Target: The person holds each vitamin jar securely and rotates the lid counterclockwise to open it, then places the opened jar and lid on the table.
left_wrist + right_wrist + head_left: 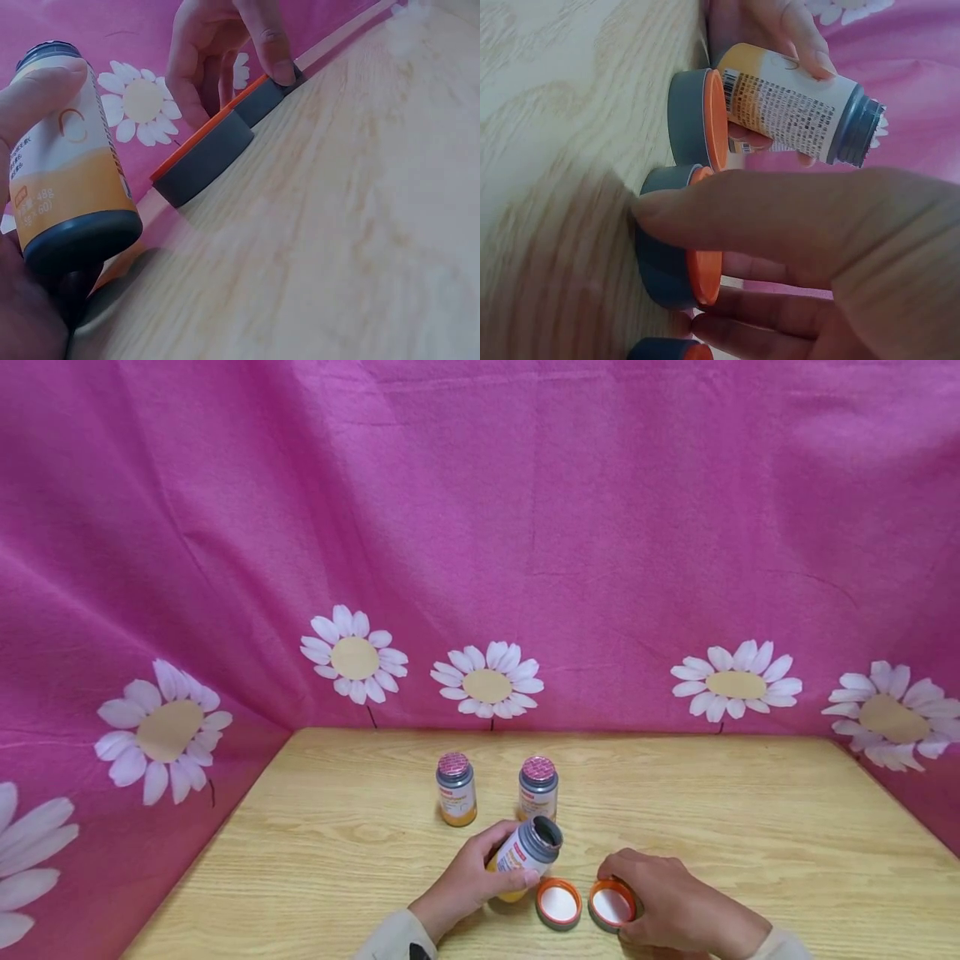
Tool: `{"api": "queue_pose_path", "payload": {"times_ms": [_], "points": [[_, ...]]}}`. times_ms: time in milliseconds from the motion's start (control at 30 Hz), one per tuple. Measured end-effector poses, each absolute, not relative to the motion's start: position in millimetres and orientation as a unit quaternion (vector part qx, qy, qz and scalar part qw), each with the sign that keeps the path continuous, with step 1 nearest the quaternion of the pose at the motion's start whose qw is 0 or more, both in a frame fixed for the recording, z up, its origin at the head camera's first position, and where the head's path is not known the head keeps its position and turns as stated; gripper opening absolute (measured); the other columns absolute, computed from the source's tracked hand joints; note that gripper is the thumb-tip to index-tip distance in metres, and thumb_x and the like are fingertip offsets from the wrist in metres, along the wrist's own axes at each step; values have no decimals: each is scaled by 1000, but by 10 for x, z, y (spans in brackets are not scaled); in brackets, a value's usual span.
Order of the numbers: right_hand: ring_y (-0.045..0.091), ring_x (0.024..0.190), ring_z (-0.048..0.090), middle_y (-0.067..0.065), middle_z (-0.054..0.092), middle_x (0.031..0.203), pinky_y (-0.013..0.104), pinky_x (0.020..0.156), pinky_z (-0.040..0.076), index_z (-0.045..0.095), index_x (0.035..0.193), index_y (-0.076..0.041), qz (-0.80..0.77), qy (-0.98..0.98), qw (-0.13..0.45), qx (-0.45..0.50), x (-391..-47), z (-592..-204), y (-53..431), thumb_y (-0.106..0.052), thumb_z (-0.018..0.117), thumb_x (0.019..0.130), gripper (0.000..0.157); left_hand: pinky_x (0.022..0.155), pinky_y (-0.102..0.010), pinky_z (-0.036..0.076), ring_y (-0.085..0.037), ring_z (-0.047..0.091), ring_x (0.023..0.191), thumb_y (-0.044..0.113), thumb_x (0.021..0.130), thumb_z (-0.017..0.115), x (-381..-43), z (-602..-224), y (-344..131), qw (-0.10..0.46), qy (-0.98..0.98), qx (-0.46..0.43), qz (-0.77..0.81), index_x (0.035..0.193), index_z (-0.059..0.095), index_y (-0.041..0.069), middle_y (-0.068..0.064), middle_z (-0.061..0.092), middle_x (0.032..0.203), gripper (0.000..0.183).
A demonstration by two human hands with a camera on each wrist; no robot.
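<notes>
My left hand (467,878) grips a small pill bottle (517,856) with a grey neck, white label and orange base. The bottle is tilted, its uncapped mouth facing up and right, apart from the table. My right hand (671,897) pinches a grey cap (664,274) by its sides. That cap lies on the table, orange rim and white lining upward. Just left of it, a second cap (558,903) lies the same way. Part of a third cap (662,349) shows at the bottom of the right wrist view; in the head view I cannot make it out.
Behind my left hand stand two more upright bottles, one on the left (457,797) and one on the right (538,789), with pink foil seals on top. A pink cloth (600,527) with daisies hangs behind the wooden table (750,810) and on its sides.
</notes>
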State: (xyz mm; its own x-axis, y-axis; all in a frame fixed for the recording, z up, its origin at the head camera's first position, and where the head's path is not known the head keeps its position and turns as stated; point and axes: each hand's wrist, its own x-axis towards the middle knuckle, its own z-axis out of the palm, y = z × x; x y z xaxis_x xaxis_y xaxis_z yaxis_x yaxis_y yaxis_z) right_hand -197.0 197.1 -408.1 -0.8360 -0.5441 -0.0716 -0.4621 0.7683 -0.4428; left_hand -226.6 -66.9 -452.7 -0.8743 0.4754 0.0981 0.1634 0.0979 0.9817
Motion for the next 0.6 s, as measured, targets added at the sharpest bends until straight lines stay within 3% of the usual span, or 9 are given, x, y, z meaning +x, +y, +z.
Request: {"api": "queue_pose_path", "payload": {"times_ms": [267,600], "points": [[9,77,46,-11,51,95,38,71,35,57,100,-21,-192,944,90,-254,-1964,-4081,1931,-30,79,58,48,85,-34,42,-20,54,98,25,78,70,-2299,-4430,-634,113,715,223,653,118,54,25,0,59,110,42],[3,73,46,-11,48,93,36,69,32,57,98,-24,-191,936,58,-290,-1913,-4109,1920,-27,77,59,44,94,-36,36,-15,52,107,21,79,70,-2249,-3909,-333,112,708,278,640,122,50,24,3,58,112,47]]}}
